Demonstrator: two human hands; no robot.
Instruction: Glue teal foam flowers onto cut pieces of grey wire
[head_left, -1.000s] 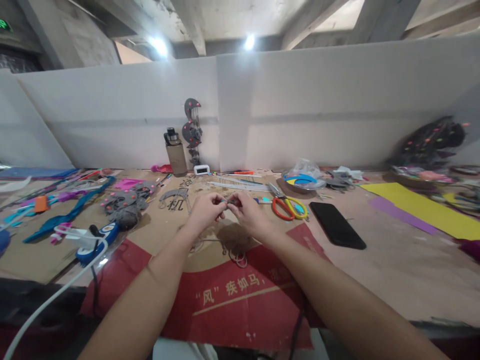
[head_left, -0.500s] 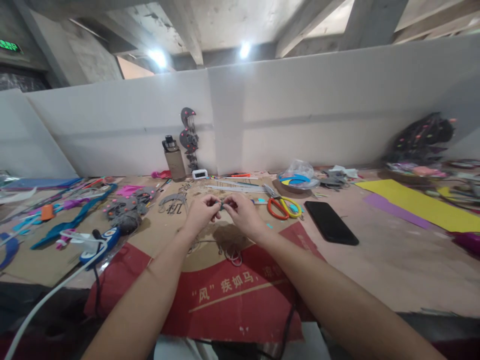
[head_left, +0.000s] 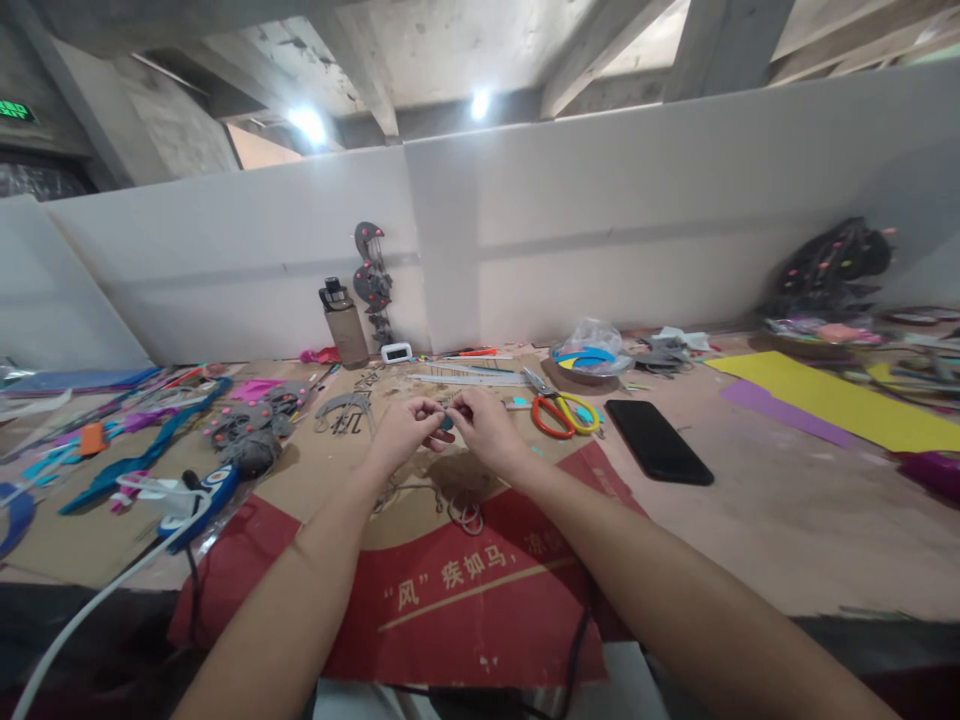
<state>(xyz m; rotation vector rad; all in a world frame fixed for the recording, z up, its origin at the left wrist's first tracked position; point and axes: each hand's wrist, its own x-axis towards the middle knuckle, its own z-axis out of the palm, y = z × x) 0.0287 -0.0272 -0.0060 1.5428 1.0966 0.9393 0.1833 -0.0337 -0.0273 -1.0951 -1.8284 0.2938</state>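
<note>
Over the cardboard sheet [head_left: 300, 505], my left hand [head_left: 407, 432] and my right hand [head_left: 484, 428] meet, fingertips almost touching. Pinched between them is a small dark teal piece [head_left: 447, 422], too small to name more exactly. Both hands are closed on it, thumb against forefinger. Below the hands a loop of thin pale cord [head_left: 466, 515] lies on the cardboard, partly in shadow. A pair of scissors [head_left: 559, 408] with red and yellow handles rests just right of my right hand. Left of my left hand lies a grey curved cut piece [head_left: 343, 408].
A black phone [head_left: 658, 442] lies at the right, with yellow sheet [head_left: 840, 400] beyond. A bottle [head_left: 346, 325] and small white clock [head_left: 396, 353] stand at the back. A blue power strip [head_left: 199, 505] with a white cable sits at left. White panels [head_left: 600, 220] border the table.
The teal piece shows more between my fingers, and the fingers of my left hand have shifted slightly. The whole view has moved a little; nothing else on the table has visibly changed.
</note>
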